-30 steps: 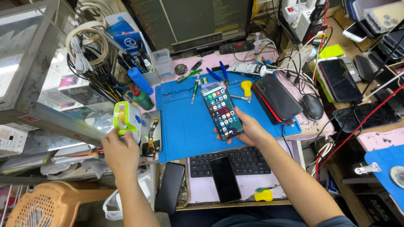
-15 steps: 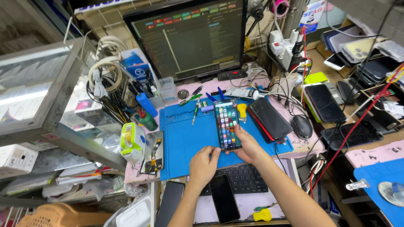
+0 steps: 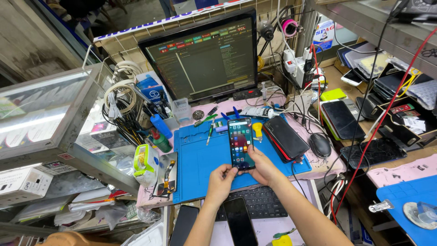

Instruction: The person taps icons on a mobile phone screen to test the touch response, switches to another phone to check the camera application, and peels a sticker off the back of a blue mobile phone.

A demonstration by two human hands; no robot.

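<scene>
Head view: slim black smartphone [image 3: 240,143], lit screen with colourful icons.

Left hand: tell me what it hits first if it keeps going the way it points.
The left hand points up-right at the lit phone, whose lower edge its fingers already touch; depth beyond that is unclear.

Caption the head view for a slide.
Both hands, left and right, hold a lit smartphone over a blue work mat.
</scene>
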